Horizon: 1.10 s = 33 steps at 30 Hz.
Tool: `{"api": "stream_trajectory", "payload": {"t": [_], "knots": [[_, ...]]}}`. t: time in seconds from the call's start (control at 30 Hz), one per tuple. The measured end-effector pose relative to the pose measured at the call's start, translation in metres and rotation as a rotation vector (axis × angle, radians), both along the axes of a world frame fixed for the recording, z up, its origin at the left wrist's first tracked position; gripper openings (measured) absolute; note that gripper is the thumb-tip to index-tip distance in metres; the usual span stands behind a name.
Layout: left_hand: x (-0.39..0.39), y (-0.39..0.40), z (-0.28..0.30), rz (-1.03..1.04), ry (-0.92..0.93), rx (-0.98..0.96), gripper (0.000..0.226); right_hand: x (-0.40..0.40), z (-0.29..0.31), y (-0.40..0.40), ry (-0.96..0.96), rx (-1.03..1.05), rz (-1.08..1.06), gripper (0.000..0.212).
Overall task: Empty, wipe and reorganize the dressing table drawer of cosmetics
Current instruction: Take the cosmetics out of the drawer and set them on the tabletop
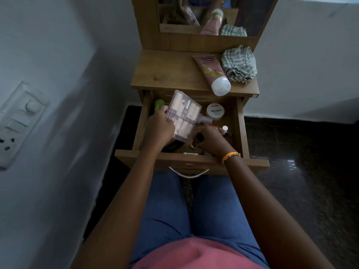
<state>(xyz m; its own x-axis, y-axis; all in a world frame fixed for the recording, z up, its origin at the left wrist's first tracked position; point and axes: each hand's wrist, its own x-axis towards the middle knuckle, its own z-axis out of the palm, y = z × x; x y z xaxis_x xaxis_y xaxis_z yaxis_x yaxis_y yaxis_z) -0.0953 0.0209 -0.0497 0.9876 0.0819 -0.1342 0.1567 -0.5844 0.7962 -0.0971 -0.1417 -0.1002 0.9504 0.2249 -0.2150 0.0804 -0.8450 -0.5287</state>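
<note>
The wooden drawer (pixel 240 121) of the dressing table stands pulled out over my lap. My left hand (pixel 159 129) grips a clear plastic box of pale false nails (pixel 183 113), tilted above the drawer's left side. My right hand (pixel 209 139) reaches into the drawer's right half, fingers curled round a small item I cannot make out. Inside lie a white nail polish remover jar (pixel 215 111), a small white-capped bottle (pixel 225 129), a green item (pixel 159 104) at the back left and dark small things near the front.
On the table top (pixel 165 72) lie a pink tube with a white cap (pixel 212 74) and a folded checked cloth (pixel 239 64). A mirror (pixel 204 14) stands behind. A wall with a switchboard (pixel 17 121) is at the left, dark floor at the right.
</note>
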Motion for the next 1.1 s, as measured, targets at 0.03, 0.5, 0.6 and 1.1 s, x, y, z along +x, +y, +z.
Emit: {"api": "stream_trajectory", "payload": {"t": [0.03,0.5,0.6,1.1], "knots": [[0.0,0.003,0.002,0.03,-0.011,-0.026,0.03,0.001,0.0,0.0,-0.01,-0.036,0.011,0.026],[0.021,0.033,0.016,0.319,0.09,-0.602,0.034,-0.006,0.023,0.011,-0.53,0.3,-0.065,0.064],[0.038,0.031,0.022,0.334,0.088,-0.66,0.038,0.007,0.037,0.021,-0.54,0.278,0.0,0.072],[0.104,0.028,0.029,-0.036,0.2,-0.378,0.085,0.08,0.037,0.036,-0.531,0.246,-0.226,0.035]]}}
